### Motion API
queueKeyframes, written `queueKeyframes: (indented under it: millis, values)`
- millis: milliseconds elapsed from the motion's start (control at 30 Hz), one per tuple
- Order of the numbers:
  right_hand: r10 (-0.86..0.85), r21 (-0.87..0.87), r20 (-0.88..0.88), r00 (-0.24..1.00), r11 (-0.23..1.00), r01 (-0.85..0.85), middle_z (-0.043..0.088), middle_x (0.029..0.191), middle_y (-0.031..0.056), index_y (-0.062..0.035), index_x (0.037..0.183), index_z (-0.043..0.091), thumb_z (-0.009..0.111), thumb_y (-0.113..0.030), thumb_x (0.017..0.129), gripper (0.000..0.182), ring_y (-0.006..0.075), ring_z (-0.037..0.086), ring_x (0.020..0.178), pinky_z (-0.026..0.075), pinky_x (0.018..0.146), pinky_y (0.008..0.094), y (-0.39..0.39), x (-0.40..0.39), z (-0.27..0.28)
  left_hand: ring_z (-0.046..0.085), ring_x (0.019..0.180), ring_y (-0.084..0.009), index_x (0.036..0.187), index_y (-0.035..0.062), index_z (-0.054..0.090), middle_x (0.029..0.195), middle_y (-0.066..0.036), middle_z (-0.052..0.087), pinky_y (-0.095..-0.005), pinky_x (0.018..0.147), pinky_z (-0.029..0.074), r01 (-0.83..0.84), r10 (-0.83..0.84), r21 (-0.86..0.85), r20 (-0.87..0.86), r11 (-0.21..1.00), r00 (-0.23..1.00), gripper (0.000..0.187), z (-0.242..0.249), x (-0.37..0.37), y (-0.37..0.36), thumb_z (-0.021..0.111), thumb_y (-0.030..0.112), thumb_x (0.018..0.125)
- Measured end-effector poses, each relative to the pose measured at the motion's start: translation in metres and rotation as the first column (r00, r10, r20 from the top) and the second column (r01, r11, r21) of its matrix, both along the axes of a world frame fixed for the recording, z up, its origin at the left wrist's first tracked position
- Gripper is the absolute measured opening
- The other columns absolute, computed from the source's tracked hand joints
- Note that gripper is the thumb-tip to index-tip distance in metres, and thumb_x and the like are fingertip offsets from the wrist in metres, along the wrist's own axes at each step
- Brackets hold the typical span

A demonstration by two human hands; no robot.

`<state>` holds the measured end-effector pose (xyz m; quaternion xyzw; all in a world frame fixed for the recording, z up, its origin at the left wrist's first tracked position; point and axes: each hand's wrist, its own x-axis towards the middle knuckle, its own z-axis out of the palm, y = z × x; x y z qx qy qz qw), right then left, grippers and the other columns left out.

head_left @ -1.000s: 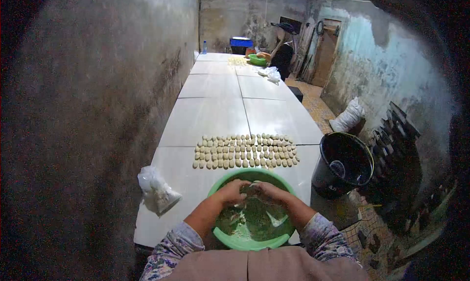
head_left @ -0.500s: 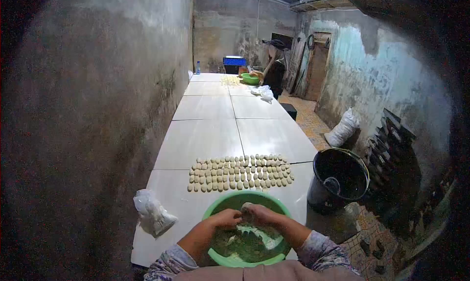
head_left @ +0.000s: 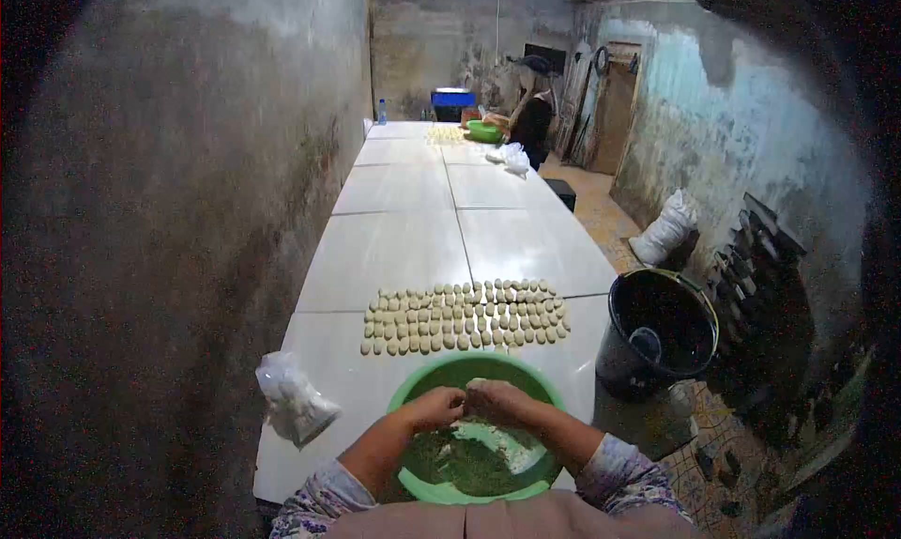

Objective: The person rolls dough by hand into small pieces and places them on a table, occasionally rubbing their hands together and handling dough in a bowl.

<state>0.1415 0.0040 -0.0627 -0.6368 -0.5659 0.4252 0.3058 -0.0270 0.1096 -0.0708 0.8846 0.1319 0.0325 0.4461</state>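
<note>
A green plastic bowl (head_left: 409,393) with greenish dough in it stands at the near edge of the long white tiled table (head_left: 404,248). Above the bowl, my left hand (head_left: 435,408) and my right hand (head_left: 497,400) meet, fingers closed together on a small piece of dough (head_left: 468,392). Just beyond the bowl lie several rows of small pale dough pieces (head_left: 465,315) laid out on the table.
A knotted clear plastic bag (head_left: 293,400) lies left of the bowl. A black bucket (head_left: 660,331) stands on the floor to the right. At the table's far end a person (head_left: 535,114) works by another green bowl (head_left: 485,130), a blue crate (head_left: 452,98) and a bottle (head_left: 381,113).
The view has shifted up then slightly down. My hands stay together over the bowl, working the dough piece, a little higher above the dough than before.
</note>
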Motion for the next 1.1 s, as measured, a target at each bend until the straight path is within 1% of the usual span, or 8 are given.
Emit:
queueKeyframes:
  millis: [67,100,133,200,433,633,767,1100]
  values:
    - [0.201,0.106,0.412,0.889,0.958,-0.265,0.058,0.09,0.0098,-0.0003,0.095,0.055,0.041,-0.027,0.093,0.03,0.0183,0.053,0.079,0.043,0.073,0.0341,0.0,-0.005,-0.007,0.061,0.08,-0.0309,0.104,0.0004,0.058,0.094,-0.02,0.063,-0.0392,0.074,0.047,0.072,-0.075,0.081,0.037,0.994,0.996,0.025,0.01,-0.002,-0.002,0.052,0.012,0.082]
    - [-0.12,-0.131,-0.405,0.906,0.989,0.072,0.063,0.091,0.016,-0.0044,0.1,0.057,0.053,-0.02,0.086,0.021,0.0343,0.062,0.082,0.048,0.073,0.0412,-0.008,-0.012,0.004,0.061,0.081,-0.0306,0.105,0.0005,0.058,0.096,-0.02,0.063,-0.0393,0.076,0.047,0.068,-0.066,0.033,-0.041,0.997,0.997,0.026,0.014,-0.003,-0.003,0.052,0.011,0.081]
    - [0.164,0.328,-0.055,0.985,0.935,-0.137,0.063,0.093,0.0162,-0.0026,0.1,0.057,0.054,-0.02,0.087,0.022,0.0319,0.063,0.085,0.049,0.073,0.0407,0.0,-0.002,-0.036,0.061,0.082,-0.0304,0.105,0.0006,0.057,0.098,-0.02,0.062,-0.0395,0.077,0.046,0.06,-0.06,-0.005,-0.113,0.998,0.992,0.027,0.025,-0.004,-0.007,0.051,0.01,0.08]
    - [0.205,0.184,0.382,0.901,0.938,-0.292,0.063,0.095,0.0176,-0.0008,0.103,0.055,0.057,-0.02,0.084,0.027,0.0319,0.062,0.087,0.049,0.074,0.0395,-0.017,-0.019,0.04,0.06,0.084,-0.031,0.105,0.0004,0.057,0.098,-0.02,0.062,-0.0396,0.078,0.046,0.069,-0.073,-0.033,-0.121,0.997,0.99,0.027,0.03,-0.009,-0.01,0.051,0.009,0.08]
    - [0.267,0.352,0.094,0.959,0.892,-0.283,0.056,0.079,0.0094,-0.0032,0.095,0.054,0.059,-0.011,0.083,0.015,0.0141,0.05,0.071,0.044,0.066,0.0315,-0.012,0.001,0.022,0.059,0.083,-0.0297,0.101,0.0,0.057,0.092,-0.02,0.061,-0.0395,0.076,0.045,0.104,-0.107,-0.068,-0.047,0.992,0.993,0.025,0.03,-0.011,-0.006,0.044,0.015,0.085]
    - [0.299,0.153,0.27,0.915,0.925,-0.347,0.063,0.095,0.0179,-0.0042,0.112,0.049,0.063,-0.021,0.078,0.041,0.0388,0.06,0.089,0.047,0.076,0.0438,-0.004,0.003,0.026,0.057,0.074,-0.0215,0.101,0.0009,0.055,0.086,-0.014,0.062,-0.0372,0.069,0.046,0.073,-0.075,-0.062,-0.034,0.995,0.997,0.027,0.011,-0.013,0.0,0.044,0.024,0.091]
    - [0.155,0.209,0.455,0.877,0.939,-0.275,0.062,0.096,0.0173,-0.002,0.108,0.053,0.064,-0.009,0.074,0.037,0.0331,0.061,0.085,0.047,0.075,0.0395,-0.006,0.006,0.038,0.059,0.081,-0.0368,0.096,0.0002,0.058,0.089,-0.02,0.061,-0.0445,0.074,0.045,-0.144,0.139,-0.001,-0.257,0.99,0.957,0.03,0.02,-0.018,0.004,0.047,0.025,0.085]
    - [0.059,-0.041,0.159,0.985,0.998,-0.053,0.059,0.102,0.0175,-0.0019,0.108,0.055,0.06,-0.005,0.074,0.035,0.0347,0.057,0.095,0.045,0.079,0.0396,0.011,0.001,0.038,0.063,0.081,-0.0282,0.09,0.0041,0.065,0.087,-0.016,0.065,-0.0396,0.073,0.048,-0.091,0.086,-0.017,-0.184,0.996,0.979,0.017,0.023,-0.024,0.0,0.061,0.02,0.083]
